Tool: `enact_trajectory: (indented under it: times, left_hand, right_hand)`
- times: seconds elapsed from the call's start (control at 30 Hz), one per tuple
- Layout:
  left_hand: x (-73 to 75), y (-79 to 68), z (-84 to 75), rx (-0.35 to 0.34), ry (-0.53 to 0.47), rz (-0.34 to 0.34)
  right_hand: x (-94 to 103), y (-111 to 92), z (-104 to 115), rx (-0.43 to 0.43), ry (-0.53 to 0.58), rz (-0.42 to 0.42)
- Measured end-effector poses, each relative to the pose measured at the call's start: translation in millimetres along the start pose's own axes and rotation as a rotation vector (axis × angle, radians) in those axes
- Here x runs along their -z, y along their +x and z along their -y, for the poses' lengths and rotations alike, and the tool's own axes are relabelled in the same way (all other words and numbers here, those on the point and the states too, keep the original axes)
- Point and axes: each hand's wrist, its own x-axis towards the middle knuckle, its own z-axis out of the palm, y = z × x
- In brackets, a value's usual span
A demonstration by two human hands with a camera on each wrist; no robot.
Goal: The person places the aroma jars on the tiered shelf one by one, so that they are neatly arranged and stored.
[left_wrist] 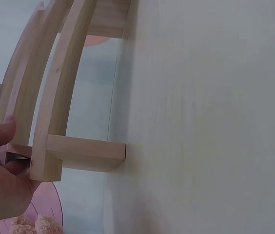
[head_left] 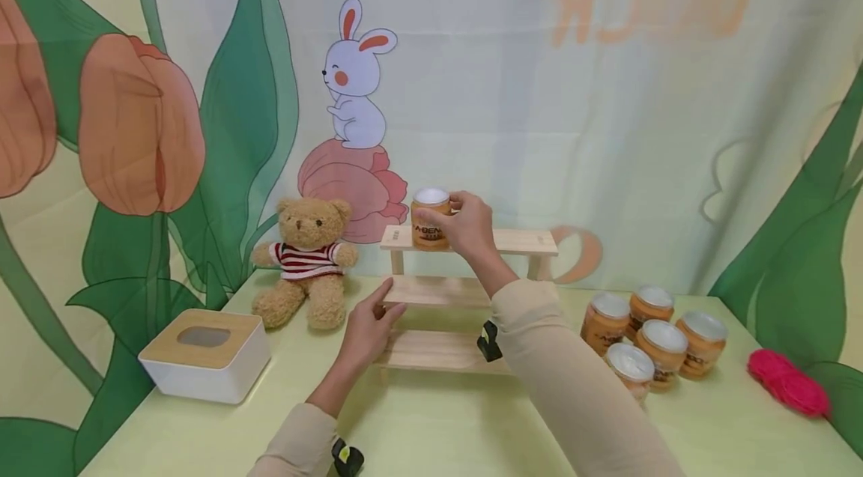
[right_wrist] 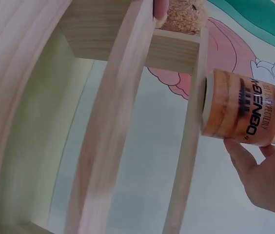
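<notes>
While the right hand [head_left: 472,228] pinches an orange can [head_left: 426,238] between thumb and fingers, that can is upright at the left part of the wooden rack's [head_left: 441,291] top board [head_left: 522,240], its base at or just above the wood (whether it bears its weight there, I cannot tell). The left hand [head_left: 367,329] grips the left end of the rack's middle board, thumb over the upper side and fingers tucked beneath.

Just left of the rack, toward its back, sits a teddy bear [head_left: 309,263] in a striped shirt. Farther left and nearer the wearer is a white tissue box [head_left: 209,371], well apart from the rack. Right of the rack, five more orange cans [head_left: 664,359] stand grouped, with a bundle of pink yarn [head_left: 787,383] beyond them. A printed cloth [head_left: 539,125] hangs behind the rack.

Most in the way is the right arm: its beige sleeve [head_left: 573,372] slants across the rack's right half, hiding portions of the two lower boards and some of the nearest grouped can.

Rightward from the held can, the top board runs on past the hand; leftward, only a short strip precedes its edge. Before the rack, the pale table [head_left: 438,421] extends between both forearms.
</notes>
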Motion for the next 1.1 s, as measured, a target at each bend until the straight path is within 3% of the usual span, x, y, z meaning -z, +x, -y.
enact_trajectory:
  times: [0.27, 0.5, 0.67, 0.9, 1.1]
  left_hand:
    - [0.3, -2.9, 0.0, 0.007, 0.014, -0.001]
    - [-0.3, -2.3, -0.5, 0.003, 0.003, -0.009]
    - [-0.4, -0.1, -0.4, 0.007, -0.011, 0.002]
    - [-0.3, -1.6, 0.3, 0.007, -0.007, 0.002]
    - [-1.3, 0.0, 0.1, 0.004, 0.017, -0.010]
  right_hand:
    - [-20.2, -0.5, -5.7, 0.053, 0.024, -0.093]
    - [-32.6, 1.4, -9.2, 0.080, 0.028, -0.112]
    - [-30.6, 1.3, -7.8, 0.080, -0.002, -0.098]
    - [-25.9, -11.8, -15.2, -0.003, -0.020, -0.052]
    - [-13.0, -26.3, -21.0, 0.041, -0.016, -0.081]
